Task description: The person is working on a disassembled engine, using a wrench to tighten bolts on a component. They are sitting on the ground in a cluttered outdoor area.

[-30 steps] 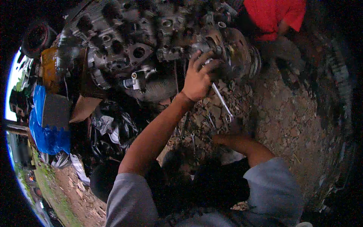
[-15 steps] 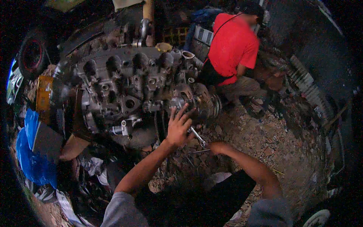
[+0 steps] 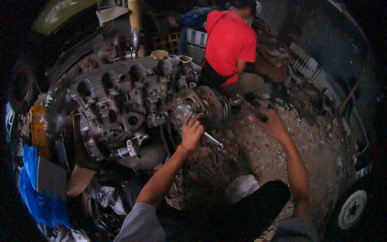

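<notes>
My left hand [image 3: 192, 131] has curved fingers on the upper end of a silver wrench [image 3: 213, 141], against a metal fitting [image 3: 185, 111] at the right end of a large grimy engine [image 3: 119, 94]. The wrench's shaft slants down to the right to a ring end. A round pulley assembly [image 3: 213, 105] sits just beside that hand. My right hand [image 3: 271, 124] is raised over the rubble right of the engine, thumb and fingers apart, with nothing visible held. A silver fitting with an open port [image 3: 130, 147] juts from the engine's lower front.
A person in a red shirt [image 3: 227, 48] squats behind the engine. At left lie blue plastic [image 3: 42, 201], cardboard [image 3: 80, 181], a yellow case [image 3: 39, 125] and a tire [image 3: 22, 82]. A white wheel rim [image 3: 352, 209] stands lower right; rubble [image 3: 296, 153] covers the ground.
My right hand has left the wrench's lower end and moved up and right. My left hand stays at the fitting. The view has tilted up, showing the red-shirted person more fully.
</notes>
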### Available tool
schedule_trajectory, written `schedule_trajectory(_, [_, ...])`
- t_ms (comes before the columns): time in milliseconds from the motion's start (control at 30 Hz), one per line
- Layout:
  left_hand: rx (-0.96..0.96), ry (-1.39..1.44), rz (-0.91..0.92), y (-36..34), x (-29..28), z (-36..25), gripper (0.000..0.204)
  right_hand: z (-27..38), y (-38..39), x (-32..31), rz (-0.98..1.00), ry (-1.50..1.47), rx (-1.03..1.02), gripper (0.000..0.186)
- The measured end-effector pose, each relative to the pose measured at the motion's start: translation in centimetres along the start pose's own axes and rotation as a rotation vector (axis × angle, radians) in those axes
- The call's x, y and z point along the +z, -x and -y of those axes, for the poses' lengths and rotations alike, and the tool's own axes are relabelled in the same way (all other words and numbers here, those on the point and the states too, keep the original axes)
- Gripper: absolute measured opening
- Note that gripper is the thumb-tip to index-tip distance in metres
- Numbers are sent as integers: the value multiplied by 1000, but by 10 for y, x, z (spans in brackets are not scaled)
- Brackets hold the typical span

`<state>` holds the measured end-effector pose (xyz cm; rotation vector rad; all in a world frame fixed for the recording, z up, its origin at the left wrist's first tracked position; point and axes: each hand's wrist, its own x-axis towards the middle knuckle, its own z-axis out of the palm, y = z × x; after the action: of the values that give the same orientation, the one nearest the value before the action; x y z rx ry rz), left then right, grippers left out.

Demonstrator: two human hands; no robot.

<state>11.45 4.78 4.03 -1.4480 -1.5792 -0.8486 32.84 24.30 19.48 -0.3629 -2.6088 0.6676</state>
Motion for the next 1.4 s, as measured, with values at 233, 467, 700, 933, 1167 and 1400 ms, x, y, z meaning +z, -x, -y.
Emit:
schedule_trajectory(233, [-17, -16, 51, -18, -1, -4, 13, -25, -15, 69, 309, 449, -325, 32])
schedule_trajectory(467, [-72, 94, -89, -10, 14, -2, 14, -44, -55, 55, -197, 51, -82, 31])
schedule_trajectory(700, [-109, 88, -110, -13, 9, -4, 15, -41, -19, 81, 385, 421, -348, 44])
schedule_trajectory(933, [-49, 18, -110, -9, 16, 0, 11, -47, -16, 79, 150, 101, -95, 40])
schedule_trajectory(1167, [-70, 74, -132, -16, 12, -6, 15, -33, -9, 75, 158, 464, -467, 30])
schedule_trajectory(1400, [-112, 67, -123, -14, 7, -7, 15, 5, -26, 45, -31, -176, 19, 29])
